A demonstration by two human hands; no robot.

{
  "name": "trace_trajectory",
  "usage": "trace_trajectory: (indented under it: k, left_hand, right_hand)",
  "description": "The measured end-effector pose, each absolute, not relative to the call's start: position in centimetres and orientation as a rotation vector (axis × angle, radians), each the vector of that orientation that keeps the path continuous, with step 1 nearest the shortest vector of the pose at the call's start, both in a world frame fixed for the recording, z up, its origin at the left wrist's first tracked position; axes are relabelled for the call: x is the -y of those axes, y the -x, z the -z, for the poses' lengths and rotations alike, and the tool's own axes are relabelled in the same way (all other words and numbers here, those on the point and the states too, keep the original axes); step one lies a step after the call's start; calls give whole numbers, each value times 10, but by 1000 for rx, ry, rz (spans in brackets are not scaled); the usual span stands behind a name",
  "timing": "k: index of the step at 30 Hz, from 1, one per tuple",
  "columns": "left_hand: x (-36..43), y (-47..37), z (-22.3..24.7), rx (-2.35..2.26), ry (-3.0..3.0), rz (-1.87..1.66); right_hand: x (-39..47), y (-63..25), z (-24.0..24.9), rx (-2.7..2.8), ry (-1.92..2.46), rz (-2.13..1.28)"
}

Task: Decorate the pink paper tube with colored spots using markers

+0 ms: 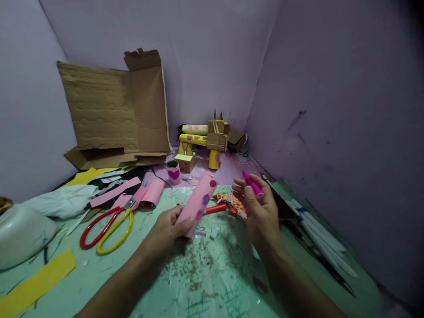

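Observation:
My left hand [172, 225] is closed around the lower end of a pink paper tube [195, 201], which tilts up and to the right. Purple spots run along the tube's right side. In my right hand [261, 212] a magenta marker [252, 183] is held between thumb and fingers, its pointed end up and left, apart from the tube. Behind the tube, a red stick-like handle [216, 208] lies by a patterned red and orange piece [233, 204] on the green table [212, 269].
Red-and-yellow-handled scissors [115, 225], pink paper [154, 193] and a yellow strip [39, 280] lie left, near a white bowl [24, 236]. White pens [321, 238] lie right. At the back stand a cardboard sheet [109, 110], spotted yellow tubes [195, 139] and a small box [185, 162].

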State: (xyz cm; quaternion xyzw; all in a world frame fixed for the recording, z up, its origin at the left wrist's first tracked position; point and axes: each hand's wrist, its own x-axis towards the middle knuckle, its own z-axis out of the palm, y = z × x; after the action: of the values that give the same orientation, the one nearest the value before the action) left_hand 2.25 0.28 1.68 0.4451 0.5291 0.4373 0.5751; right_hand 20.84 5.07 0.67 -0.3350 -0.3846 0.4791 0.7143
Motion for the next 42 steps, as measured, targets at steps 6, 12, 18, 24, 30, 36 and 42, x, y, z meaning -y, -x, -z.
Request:
trace_trajectory:
  k: [6, 12, 18, 24, 30, 36, 42]
  left_hand:
    - [12, -39, -13, -860, -699, -931]
    - [14, -44, -7, -773, -584, -899]
    - [16, -42, -3, -542, -517, -794]
    - [20, -42, 2, -347, -560, -718]
    - [13, -38, 4, -647, -528, -1011]
    - [5, -35, 15, -737, -594, -1037]
    - [6, -40, 16, -794, -626, -1017]
  right_hand:
    - [-50, -210, -13, 838, 629, -1519]
    - [-54, -212, -9, 900, 660, -1555]
    - [-51, -213, -12, 950, 634, -1632]
    - [-51, -211, -15, 979, 602, -1625]
    - [-49, -221, -14, 850, 649, -1044]
    - [-28, -218, -7, 1156, 726, -911]
    - [-20, -211, -3, 1451, 717, -809]
